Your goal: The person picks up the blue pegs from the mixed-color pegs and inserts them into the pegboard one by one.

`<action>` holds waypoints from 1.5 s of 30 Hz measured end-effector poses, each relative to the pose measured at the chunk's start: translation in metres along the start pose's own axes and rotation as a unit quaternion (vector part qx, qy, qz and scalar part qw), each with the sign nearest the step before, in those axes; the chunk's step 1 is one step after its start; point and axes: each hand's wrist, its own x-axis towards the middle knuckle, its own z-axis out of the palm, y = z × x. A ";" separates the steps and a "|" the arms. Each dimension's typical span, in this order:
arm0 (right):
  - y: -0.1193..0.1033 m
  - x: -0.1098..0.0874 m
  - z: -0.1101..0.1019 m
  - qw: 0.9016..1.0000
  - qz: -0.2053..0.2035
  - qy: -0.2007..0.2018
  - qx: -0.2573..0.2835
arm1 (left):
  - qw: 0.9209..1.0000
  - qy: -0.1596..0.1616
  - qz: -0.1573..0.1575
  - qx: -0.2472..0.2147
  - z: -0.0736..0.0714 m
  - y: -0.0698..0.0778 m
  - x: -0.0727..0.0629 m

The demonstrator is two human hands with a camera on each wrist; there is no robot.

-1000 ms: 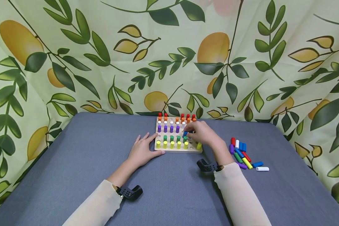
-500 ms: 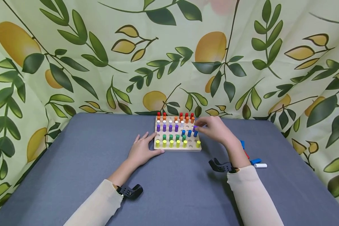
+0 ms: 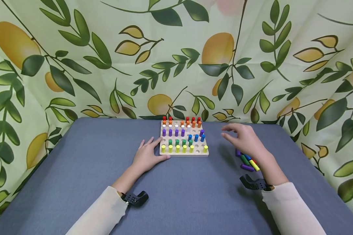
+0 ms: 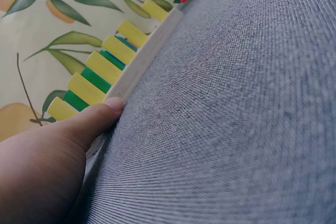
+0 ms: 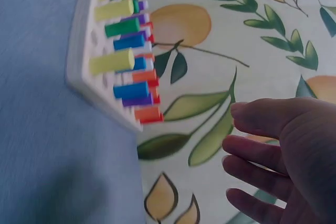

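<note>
A wooden pegboard [image 3: 183,155] lies on the table in the head view, with upright pegs in coloured rows, yellow nearest and red farthest. My left hand [image 3: 147,157] rests at its near left corner, thumb along the front edge and a fingertip at the left side. In the left wrist view that thumb [image 4: 102,116] presses on the front edge beside the yellow pegs [image 4: 102,66]. A purple peg [image 3: 201,133] stands at the right end of its row. Off to the right, my right hand [image 3: 245,138] hovers with relaxed, parted fingers and nothing between them.
Loose pegs lie under and beside the right hand, among them a yellow peg [image 3: 254,165], a purple peg [image 3: 247,167] and a green peg [image 3: 244,159]; the forearm hides others. A leaf-patterned cloth [image 3: 176,65] hangs behind the blue-grey table [image 3: 176,202].
My right hand set a blue peg in the board, then let go of a purple peg at the right end of its row and moved right, over the loose pegs. The left hand stayed put.
</note>
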 end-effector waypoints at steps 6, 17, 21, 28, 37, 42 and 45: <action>0.019 -0.024 -0.018 0.999 0.027 0.041 -0.002 | 1.000 -0.002 0.001 0.002 0.001 0.003 0.001; 0.076 -0.065 -0.022 0.988 0.130 0.077 -0.017 | 1.000 -0.003 0.006 0.004 0.002 0.004 0.004; 0.090 -0.069 -0.016 0.987 0.142 0.076 -0.009 | 1.000 0.000 0.008 -0.001 0.001 0.003 0.004; 0.103 -0.067 0.004 0.984 0.155 0.081 -0.010 | 1.000 0.000 0.005 0.001 -0.005 0.001 0.003; 0.111 -0.070 0.020 0.982 0.171 0.080 -0.013 | 1.000 -0.009 -0.002 0.004 -0.004 0.002 0.001; 0.113 -0.070 0.026 0.981 0.176 0.087 -0.014 | 1.000 -0.006 -0.005 0.005 -0.003 0.002 0.001; 0.115 -0.071 0.028 0.980 0.174 0.092 -0.017 | 1.000 -0.007 -0.006 0.004 -0.003 0.001 0.000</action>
